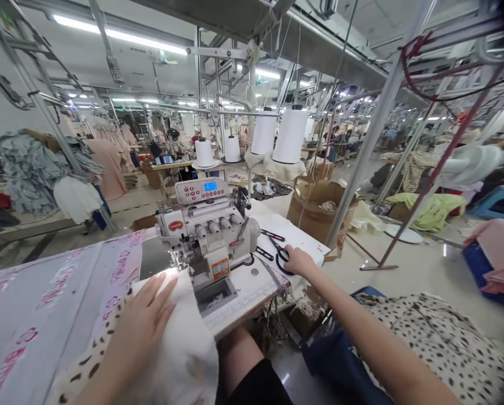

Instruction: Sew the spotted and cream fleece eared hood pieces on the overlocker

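Note:
A white fleecy cloth with a black-spotted cream side lies over the table edge, its top corner at the needle area of a white overlock sewing machine. My left hand rests flat on this cloth, fingers stretched out. To the right of the machine, my right hand is at the handles of black scissors, its fingers bent round them. The scissors lie on the white tabletop, blades pointing up and left. Beside them are a small black tool and a red-and-black one.
Thread cones stand behind the machine. A large cardboard box is beyond the table's right end, near a slanting metal post. Spotted fabric is heaped at lower right by a blue bin. Plastic-covered board extends left.

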Demonstrator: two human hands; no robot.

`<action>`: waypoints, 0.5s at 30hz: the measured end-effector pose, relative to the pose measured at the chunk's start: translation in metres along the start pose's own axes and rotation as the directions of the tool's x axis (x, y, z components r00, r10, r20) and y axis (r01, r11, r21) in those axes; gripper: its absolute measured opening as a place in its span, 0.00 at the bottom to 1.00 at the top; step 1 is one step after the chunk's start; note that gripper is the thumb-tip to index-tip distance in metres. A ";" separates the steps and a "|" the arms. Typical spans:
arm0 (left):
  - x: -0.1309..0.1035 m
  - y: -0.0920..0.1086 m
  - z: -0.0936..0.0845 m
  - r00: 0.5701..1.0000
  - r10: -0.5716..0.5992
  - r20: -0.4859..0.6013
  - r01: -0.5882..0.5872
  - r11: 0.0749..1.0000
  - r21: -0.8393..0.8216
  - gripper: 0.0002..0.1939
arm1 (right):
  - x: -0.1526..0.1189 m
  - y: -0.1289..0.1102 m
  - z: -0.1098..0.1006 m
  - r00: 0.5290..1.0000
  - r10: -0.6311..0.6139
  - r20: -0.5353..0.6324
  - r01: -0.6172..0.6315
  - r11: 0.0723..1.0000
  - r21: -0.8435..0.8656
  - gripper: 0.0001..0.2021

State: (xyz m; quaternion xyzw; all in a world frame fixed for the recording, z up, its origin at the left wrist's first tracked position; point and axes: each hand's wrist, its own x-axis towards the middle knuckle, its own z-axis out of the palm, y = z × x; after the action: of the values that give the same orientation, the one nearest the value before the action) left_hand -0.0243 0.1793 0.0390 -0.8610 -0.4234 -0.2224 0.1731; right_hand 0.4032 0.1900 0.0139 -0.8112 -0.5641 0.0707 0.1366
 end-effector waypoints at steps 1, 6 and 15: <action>0.000 0.000 0.000 1.000 -0.003 0.000 0.003 1.000 0.006 0.24 | 0.004 -0.001 -0.001 1.000 -0.006 0.027 0.007 1.000 -0.014 0.16; 0.001 0.001 -0.003 1.000 -0.014 0.026 0.014 1.000 0.018 0.24 | 0.035 -0.013 -0.008 0.998 -0.047 0.050 0.048 0.999 -0.014 0.13; 0.001 0.007 -0.019 0.993 -0.025 0.117 0.031 0.998 -0.047 0.23 | 0.030 -0.045 0.010 0.959 -0.188 -0.211 0.208 0.975 0.076 0.11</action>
State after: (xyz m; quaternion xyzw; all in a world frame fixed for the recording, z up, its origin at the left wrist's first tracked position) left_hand -0.0230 0.1666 0.0550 -0.8704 -0.4393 -0.1843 0.1240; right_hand 0.3710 0.2339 0.0192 -0.7461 -0.6215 0.0011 0.2389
